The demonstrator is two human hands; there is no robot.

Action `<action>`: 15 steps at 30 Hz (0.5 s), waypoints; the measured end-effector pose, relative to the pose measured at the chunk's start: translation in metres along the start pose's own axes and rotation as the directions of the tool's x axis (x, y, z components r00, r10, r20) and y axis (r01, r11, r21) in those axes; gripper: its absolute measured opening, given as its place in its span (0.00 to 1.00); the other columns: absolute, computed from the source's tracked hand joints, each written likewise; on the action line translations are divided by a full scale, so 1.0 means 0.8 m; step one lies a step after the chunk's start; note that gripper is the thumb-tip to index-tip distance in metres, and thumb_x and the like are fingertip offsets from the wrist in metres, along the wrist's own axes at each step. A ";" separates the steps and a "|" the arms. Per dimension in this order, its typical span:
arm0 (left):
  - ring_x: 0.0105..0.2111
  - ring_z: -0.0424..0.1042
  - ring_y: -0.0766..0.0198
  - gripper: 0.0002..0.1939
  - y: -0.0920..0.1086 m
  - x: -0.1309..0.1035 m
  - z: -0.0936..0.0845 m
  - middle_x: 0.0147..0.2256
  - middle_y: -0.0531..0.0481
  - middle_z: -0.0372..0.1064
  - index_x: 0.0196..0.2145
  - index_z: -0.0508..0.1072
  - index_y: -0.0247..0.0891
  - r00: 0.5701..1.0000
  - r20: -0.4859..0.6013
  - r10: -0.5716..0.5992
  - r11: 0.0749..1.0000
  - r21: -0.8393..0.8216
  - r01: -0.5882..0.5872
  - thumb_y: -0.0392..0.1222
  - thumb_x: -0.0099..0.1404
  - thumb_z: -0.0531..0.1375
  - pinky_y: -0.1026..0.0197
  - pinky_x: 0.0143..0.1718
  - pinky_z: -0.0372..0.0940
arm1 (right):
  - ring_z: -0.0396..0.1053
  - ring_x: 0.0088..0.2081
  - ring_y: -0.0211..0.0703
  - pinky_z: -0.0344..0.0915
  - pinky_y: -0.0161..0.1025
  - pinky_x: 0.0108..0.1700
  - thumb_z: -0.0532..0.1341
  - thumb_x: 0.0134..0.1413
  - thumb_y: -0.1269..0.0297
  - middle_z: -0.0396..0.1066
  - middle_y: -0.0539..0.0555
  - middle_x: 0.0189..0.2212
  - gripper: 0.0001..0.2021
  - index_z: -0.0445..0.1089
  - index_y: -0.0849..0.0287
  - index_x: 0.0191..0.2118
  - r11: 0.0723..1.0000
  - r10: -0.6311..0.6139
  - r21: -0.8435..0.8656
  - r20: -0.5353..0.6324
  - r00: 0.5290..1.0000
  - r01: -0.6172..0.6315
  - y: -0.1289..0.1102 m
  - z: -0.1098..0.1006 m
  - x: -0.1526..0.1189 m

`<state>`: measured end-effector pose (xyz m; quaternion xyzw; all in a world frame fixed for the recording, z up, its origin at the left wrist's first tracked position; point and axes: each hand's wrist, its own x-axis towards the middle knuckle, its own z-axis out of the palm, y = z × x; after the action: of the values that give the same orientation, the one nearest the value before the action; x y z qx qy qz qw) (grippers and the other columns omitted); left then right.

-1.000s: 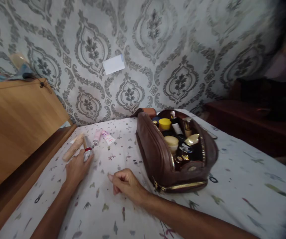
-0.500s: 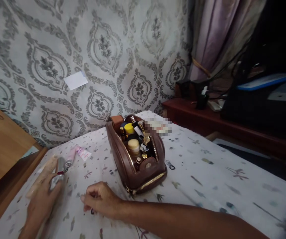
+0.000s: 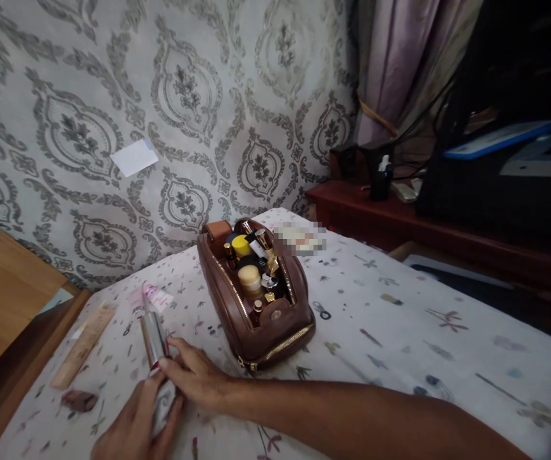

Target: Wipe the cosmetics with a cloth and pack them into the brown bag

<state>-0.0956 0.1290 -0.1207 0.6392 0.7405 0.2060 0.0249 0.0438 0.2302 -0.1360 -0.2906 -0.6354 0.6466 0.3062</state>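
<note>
My left hand is closed around the lower part of a silver cylindrical cosmetic bottle with a reddish band. Against the bottle's right side, near that band, are the thumb and fingers of my right hand, gripping it; some fingertips are hidden. Right of both hands stands an open brown leather toiletry bag, its gold zip undone. Packed inside are a yellow-capped container, a cream-lidded jar and several small bottles. A beige tube and a small dark reddish item lie to the left.
Pink tubes lie beyond the bottle on the patterned white sheet. A wooden board borders the left side. At the back right, a dark red shelf holds a dropper bottle. Patterned wallpaper rises behind.
My left hand has moved right with the silver bottle, away from the beige tube. My right hand has come to grip the bottle. The small dark reddish item is now visible.
</note>
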 end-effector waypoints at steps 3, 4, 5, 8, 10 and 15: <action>0.46 0.77 0.51 0.19 0.003 0.010 -0.002 0.49 0.51 0.77 0.49 0.72 0.52 0.988 0.062 0.140 0.986 -0.097 -0.133 0.56 0.61 0.60 0.57 0.44 0.73 | 0.71 0.41 0.44 0.66 0.39 0.43 0.61 0.57 0.60 0.70 0.52 0.36 0.21 0.68 0.58 0.56 0.992 0.045 0.121 -0.053 0.998 -0.038 0.012 0.005 0.010; 0.45 0.78 0.52 0.19 0.002 0.016 -0.007 0.47 0.51 0.78 0.49 0.72 0.51 0.989 0.047 0.142 0.983 -0.125 -0.135 0.56 0.62 0.59 0.57 0.45 0.73 | 0.71 0.38 0.42 0.66 0.37 0.40 0.62 0.57 0.59 0.69 0.51 0.34 0.20 0.68 0.58 0.54 0.981 0.053 0.192 -0.065 0.996 -0.040 0.016 0.007 0.014; 0.43 0.78 0.52 0.19 0.002 0.023 -0.014 0.44 0.50 0.78 0.48 0.72 0.49 0.994 -0.001 0.108 0.984 -0.142 -0.107 0.57 0.62 0.58 0.57 0.43 0.73 | 0.71 0.34 0.40 0.66 0.35 0.36 0.62 0.56 0.57 0.68 0.49 0.33 0.20 0.68 0.57 0.53 0.962 0.059 0.269 -0.061 0.996 -0.040 0.020 0.010 0.017; 0.43 0.75 0.48 0.19 0.006 0.045 -0.036 0.39 0.47 0.76 0.41 0.71 0.43 0.960 -0.269 -0.081 0.982 -0.185 0.031 0.59 0.64 0.53 0.51 0.47 0.70 | 0.70 0.25 0.34 0.64 0.32 0.25 0.65 0.53 0.51 0.67 0.49 0.35 0.25 0.64 0.58 0.53 0.885 0.065 0.463 0.002 0.998 -0.058 0.027 0.016 0.022; 0.50 0.71 0.47 0.19 0.010 0.061 -0.048 0.42 0.45 0.73 0.38 0.70 0.41 0.888 -0.430 -0.166 0.971 -0.231 0.070 0.58 0.67 0.49 0.47 0.56 0.63 | 0.68 0.22 0.31 0.63 0.31 0.22 0.67 0.49 0.50 0.66 0.50 0.38 0.29 0.63 0.59 0.53 0.857 0.059 0.511 0.032 0.998 -0.066 0.027 0.019 0.021; 0.58 0.63 0.45 0.19 -0.015 0.101 -0.042 0.50 0.41 0.70 0.44 0.69 0.41 0.912 -0.404 0.073 0.991 -0.075 -0.112 0.56 0.66 0.49 0.45 0.64 0.52 | 0.65 0.19 0.27 0.59 0.28 0.17 0.75 0.32 0.51 0.67 0.50 0.38 0.40 0.66 0.60 0.54 0.860 0.075 0.499 0.088 0.993 -0.110 0.021 0.018 0.014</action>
<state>-0.1315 0.1960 -0.0761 0.6159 0.6880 0.3690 -0.1059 0.0251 0.2297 -0.1522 -0.2094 -0.4400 0.8129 0.3189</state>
